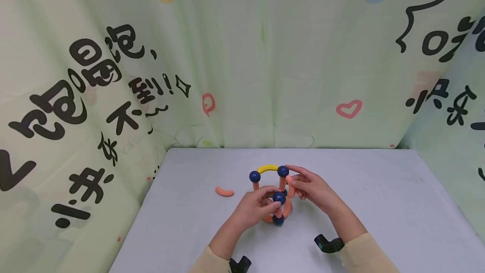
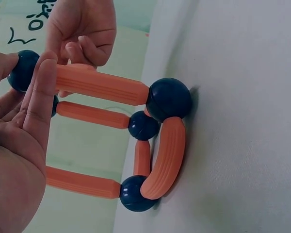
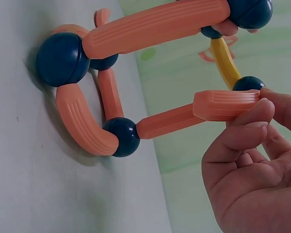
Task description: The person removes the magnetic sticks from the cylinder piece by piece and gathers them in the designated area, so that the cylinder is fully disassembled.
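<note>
On my feed, the left hand (image 1: 254,207) pinched a glossy dark-blue ball (image 1: 279,198) atop the near orange upright (image 2: 102,85) of a plastic-looking frame of orange rods and blue balls (image 2: 93,115), standing on the pale table (image 1: 170,231). The right hand (image 1: 312,188) gripped a ribbed, curved orange rod (image 3: 227,105) between thumb and fingers, its index fingertip touching the far-right blue top ball (image 1: 283,171).

I judged the frame easy to upset: a sideways push from either hand could have popped a joint, since rods and balls seemed to meet only at their ends. The arched yellow rod (image 1: 267,167) could have dropped if that fingertip pressed too hard. A spare curved orange rod (image 1: 225,191) lay apart, leftward, where a careless sweep might have knocked it.

I found no brand or label on the pieces. Black Chinese-style characters (image 1: 123,118) marked the pale-green curtain (image 1: 303,75); I made out "不", but slant and folds obscured the rest.
</note>
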A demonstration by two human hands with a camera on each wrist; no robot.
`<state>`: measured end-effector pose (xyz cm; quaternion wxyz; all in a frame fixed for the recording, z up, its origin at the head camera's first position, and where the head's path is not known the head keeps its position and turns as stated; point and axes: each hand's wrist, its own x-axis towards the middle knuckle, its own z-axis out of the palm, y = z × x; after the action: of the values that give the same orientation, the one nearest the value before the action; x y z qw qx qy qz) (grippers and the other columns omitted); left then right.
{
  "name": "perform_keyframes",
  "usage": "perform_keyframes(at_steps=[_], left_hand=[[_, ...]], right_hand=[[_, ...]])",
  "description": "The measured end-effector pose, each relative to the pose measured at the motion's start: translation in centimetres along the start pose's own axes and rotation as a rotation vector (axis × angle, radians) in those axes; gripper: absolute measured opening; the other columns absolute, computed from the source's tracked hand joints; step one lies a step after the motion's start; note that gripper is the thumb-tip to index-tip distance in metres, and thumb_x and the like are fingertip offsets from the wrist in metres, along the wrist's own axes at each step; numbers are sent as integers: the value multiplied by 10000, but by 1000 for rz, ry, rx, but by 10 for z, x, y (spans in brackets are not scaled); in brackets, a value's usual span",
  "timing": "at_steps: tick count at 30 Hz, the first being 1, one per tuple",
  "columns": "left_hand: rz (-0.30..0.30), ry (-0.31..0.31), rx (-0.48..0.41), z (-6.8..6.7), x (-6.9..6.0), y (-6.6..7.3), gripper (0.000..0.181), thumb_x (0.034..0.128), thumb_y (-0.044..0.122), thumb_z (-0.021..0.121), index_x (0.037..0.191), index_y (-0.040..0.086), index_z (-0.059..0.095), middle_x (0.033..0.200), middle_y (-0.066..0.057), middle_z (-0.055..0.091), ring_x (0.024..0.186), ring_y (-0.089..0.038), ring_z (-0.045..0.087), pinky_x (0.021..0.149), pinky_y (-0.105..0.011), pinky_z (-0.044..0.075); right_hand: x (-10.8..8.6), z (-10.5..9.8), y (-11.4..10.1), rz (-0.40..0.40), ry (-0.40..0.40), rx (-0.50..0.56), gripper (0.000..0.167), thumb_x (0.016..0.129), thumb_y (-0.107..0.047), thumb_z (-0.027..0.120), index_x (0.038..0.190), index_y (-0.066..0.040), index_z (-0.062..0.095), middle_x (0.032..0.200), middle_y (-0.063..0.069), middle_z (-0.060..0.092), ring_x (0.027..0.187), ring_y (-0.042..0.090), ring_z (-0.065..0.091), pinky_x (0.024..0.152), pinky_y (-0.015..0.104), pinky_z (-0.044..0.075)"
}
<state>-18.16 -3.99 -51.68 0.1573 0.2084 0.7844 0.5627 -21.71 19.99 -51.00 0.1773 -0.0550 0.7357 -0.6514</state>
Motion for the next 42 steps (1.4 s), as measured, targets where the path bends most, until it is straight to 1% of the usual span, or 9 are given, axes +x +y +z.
perform_keyframes(at_steps=[11,18,22,25,28,33,37,40,42], left_hand=[[-7,-3,-17,-1,0,-1,302,951,377,641,1240,293,607,868,30,758,823,-50,720,775,-201,561],[-18,16,-44,-1,0,1,309,951,395,635,1244,298,608,863,51,757,816,-62,732,772,-201,574],[-8,48,-36,-2,0,2,332,954,373,641,1272,286,598,974,81,738,811,-60,735,767,-209,583],[3,63,-30,-5,-1,0,347,956,349,648,1288,265,592,1051,63,713,813,-60,733,772,-215,587],[6,61,-21,-10,-3,-5,355,949,359,655,1286,263,599,1037,29,727,822,-62,729,769,-218,586],[-9,61,8,-21,-12,-15,320,935,382,673,1241,304,621,1018,7,741,837,-71,723,755,-221,571],[-60,82,40,-31,-19,-26,354,915,413,689,1237,276,632,1032,33,728,849,-81,713,762,-253,552],[-108,109,71,-38,-20,-36,383,893,448,701,1233,289,625,1052,71,706,828,-93,700,736,-273,543],[-132,134,83,-42,-19,-42,362,882,447,713,1207,318,620,1074,60,696,812,-113,695,706,-277,544]], right_hand=[[2,-1,-1,10,8,-23,577,940,-406,653,1461,-256,457,975,138,638,705,167,507,654,251,468],[2,0,-1,11,13,-30,578,936,-411,657,1460,-262,462,1005,161,639,720,175,514,671,256,480],[2,0,-1,19,21,-31,578,928,-410,668,1452,-263,473,1012,155,640,716,179,514,664,258,479],[2,0,-1,18,26,-38,573,928,-410,669,1447,-262,478,1031,143,640,712,179,510,655,259,474],[2,1,-2,18,31,-42,575,925,-416,671,1445,-263,479,1033,132,641,703,178,505,642,260,466],[2,2,-2,42,39,-49,606,903,-451,687,1446,-283,476,948,108,623,695,183,496,628,268,450],[3,3,-1,65,43,-50,623,888,-475,696,1444,-305,475,913,89,609,707,193,497,639,282,450],[2,4,-2,72,51,-54,624,885,-480,697,1443,-307,477,932,84,618,718,197,500,643,278,451],[1,4,-3,74,60,-58,629,886,-477,698,1446,-298,474,944,79,620,721,197,500,642,276,451]])
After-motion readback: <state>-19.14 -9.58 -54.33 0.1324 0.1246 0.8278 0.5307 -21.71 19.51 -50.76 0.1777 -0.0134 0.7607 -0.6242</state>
